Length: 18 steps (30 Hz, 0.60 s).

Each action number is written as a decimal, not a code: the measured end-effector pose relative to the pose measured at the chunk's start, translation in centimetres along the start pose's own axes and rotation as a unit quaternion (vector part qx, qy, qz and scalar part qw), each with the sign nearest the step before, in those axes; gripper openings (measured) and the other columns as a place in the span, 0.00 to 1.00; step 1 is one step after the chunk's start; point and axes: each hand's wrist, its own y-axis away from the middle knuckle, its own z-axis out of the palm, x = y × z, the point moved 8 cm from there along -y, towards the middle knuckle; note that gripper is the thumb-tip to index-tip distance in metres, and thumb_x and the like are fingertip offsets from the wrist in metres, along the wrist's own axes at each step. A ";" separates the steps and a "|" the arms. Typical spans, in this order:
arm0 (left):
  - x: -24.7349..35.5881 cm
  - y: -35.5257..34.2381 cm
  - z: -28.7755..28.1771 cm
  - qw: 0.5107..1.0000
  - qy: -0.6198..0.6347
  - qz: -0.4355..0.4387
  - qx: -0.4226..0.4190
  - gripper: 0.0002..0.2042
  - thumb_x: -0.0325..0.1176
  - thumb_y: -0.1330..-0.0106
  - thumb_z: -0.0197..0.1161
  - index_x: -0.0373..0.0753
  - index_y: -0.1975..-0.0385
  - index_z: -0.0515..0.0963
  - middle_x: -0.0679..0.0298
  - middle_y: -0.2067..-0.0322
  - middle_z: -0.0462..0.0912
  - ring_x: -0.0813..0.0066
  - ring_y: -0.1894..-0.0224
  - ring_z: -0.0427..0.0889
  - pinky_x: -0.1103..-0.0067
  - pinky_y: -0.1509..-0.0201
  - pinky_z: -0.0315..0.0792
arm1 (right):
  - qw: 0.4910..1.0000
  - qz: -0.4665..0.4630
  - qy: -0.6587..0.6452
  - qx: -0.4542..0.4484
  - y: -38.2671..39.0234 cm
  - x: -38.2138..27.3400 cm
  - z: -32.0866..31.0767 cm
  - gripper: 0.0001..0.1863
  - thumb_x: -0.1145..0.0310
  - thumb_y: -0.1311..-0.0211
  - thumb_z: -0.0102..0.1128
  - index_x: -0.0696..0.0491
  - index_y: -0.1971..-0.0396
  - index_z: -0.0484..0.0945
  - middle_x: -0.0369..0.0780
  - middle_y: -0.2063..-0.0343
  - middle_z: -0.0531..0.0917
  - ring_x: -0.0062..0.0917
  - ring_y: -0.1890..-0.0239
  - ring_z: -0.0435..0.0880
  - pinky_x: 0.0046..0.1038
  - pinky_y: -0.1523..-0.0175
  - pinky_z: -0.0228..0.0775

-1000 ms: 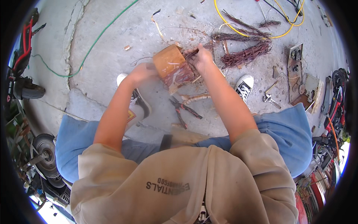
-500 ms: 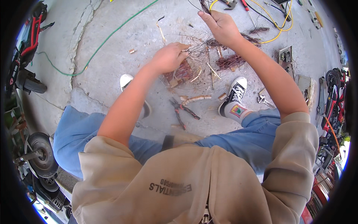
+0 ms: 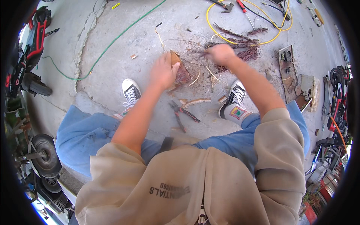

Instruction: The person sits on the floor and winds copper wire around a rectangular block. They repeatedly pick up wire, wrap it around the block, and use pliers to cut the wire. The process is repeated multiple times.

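Note:
My left hand (image 3: 164,72) grips the side of a blocky wire-wound coil (image 3: 182,74) on the concrete floor. Reddish-brown windings show on it, with a tan board piece on its upper side. My right hand (image 3: 221,55), smeared by motion, is closed on a bunch of thin dark wires (image 3: 202,53) just right of the coil. Behind that hand lies a heap of loose reddish-brown wire (image 3: 249,52). Pale strips and fine debris are scattered between the hands. Pliers (image 3: 180,112) with black and red handles rest on the floor, nearer to me.
A yellow cable (image 3: 207,17) loops around a hammer (image 3: 227,7) and a red-handled screwdriver (image 3: 245,13). On the left runs a green hose (image 3: 112,34). Rusty metal parts (image 3: 288,69) lie at right; scooters (image 3: 35,48) and wheels line the sides. My sneakers flank the work spot.
My right hand has come down toward me from the far side, and the wire heap shows more fully. My left hand has moved from the loose wires onto the coil.

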 end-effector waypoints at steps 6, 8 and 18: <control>0.9 0.8 0.3 0.999 -0.027 0.019 0.008 0.36 0.55 0.34 0.53 0.31 0.36 0.59 0.49 0.38 0.64 0.53 0.38 0.64 0.67 0.33 0.59 | 0.968 -0.014 0.211 0.137 3.2 10.4 -13.9 0.13 0.56 0.37 0.52 0.49 0.68 0.80 0.43 0.76 0.83 0.40 0.70 0.83 0.42 0.62 0.74; 0.9 0.3 0.1 1.000 -0.008 0.022 -0.002 0.37 0.56 0.35 0.54 0.31 0.35 0.59 0.50 0.37 0.64 0.53 0.37 0.63 0.67 0.33 0.58 | 0.969 0.001 0.143 0.203 3.1 9.5 -14.6 0.14 0.55 0.38 0.52 0.50 0.69 0.80 0.43 0.77 0.82 0.41 0.71 0.82 0.41 0.62 0.74; 3.2 4.7 1.2 0.995 -0.072 0.075 0.009 0.44 0.61 0.41 0.58 0.30 0.35 0.57 0.50 0.34 0.59 0.53 0.33 0.57 0.65 0.30 0.53 | 0.848 0.221 -0.232 0.421 4.3 17.6 -15.0 0.33 0.42 0.34 0.45 0.61 0.79 0.78 0.50 0.81 0.80 0.42 0.75 0.80 0.41 0.67 0.70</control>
